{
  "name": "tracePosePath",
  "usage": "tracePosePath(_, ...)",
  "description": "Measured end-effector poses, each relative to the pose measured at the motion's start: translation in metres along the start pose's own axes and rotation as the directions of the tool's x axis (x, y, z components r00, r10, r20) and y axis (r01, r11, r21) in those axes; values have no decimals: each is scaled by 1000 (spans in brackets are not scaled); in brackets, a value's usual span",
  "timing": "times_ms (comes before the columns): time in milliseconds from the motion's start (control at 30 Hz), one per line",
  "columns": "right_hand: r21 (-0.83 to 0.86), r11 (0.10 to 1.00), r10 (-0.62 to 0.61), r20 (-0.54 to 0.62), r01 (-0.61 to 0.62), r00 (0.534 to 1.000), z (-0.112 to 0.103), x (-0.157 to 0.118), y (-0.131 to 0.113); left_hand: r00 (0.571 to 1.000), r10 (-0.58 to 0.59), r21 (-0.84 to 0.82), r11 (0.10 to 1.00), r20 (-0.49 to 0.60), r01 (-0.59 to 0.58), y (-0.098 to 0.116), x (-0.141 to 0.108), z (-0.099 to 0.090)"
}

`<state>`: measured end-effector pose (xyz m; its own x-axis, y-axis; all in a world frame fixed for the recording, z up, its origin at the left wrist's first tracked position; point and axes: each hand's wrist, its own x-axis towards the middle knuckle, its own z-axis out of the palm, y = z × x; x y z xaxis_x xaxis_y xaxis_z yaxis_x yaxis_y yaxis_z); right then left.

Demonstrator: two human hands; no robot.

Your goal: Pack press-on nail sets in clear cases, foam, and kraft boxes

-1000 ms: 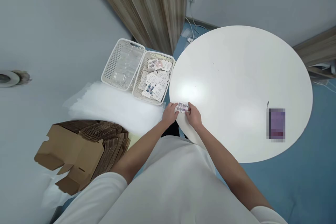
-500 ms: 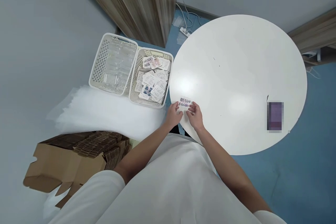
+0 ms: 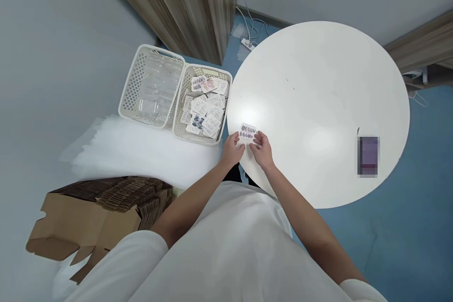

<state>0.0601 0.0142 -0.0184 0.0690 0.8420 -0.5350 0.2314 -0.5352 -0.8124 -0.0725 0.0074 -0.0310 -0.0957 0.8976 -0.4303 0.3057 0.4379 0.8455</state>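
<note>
A small card of press-on nails [image 3: 247,131], with two rows of shiny purple-pink nails, lies at the near left edge of the round white table [image 3: 318,85]. My left hand [image 3: 232,150] is at its lower left, thumb and fingers apart, fingertips close to the card's side. On the other side, my right hand [image 3: 262,152] has its fingers bent and spread by the card's lower right corner. Neither hand is plainly closed on the card; whether the fingertips touch it I cannot tell.
Left of the table stands a white basket [image 3: 230,86] of similar cards, beside another basket [image 3: 128,86] holding clear plastic pieces. White foam sheets [image 3: 141,151] and flattened cardboard boxes [image 3: 78,222] lie nearer. A blurred purple object [image 3: 369,155] rests at the table's right.
The card is slightly farther from me on the table, and its nails show more fully between my hands. My fingers have drawn off its sides; the camera view has shifted a little.
</note>
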Motion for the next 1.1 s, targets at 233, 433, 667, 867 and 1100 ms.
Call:
tracePosePath(233,-37,999,-31,28,32,999,-26,-21,3,996,30,-11,999,-81,-31,7,-20,-2)
tracePosePath(433,-109,991,-66,94,76,993,-65,-48,23,991,62,92,994,-116,-52,1,-65,-3)
tracePosePath(667,-110,982,-117,274,152,955,-69,-53,26,986,99,248,967,-132,-64,-8,-112,-17)
tracePosePath(867,-92,956,-216,423,279,880,-46,-45,-3,962,82,294,956,-259,-2,-10,-113,-58)
tracePosePath(1100,-102,912,-300,496,397,815,23,-17,-65,911,86,230,973,-404,10,-11,-89,-142)
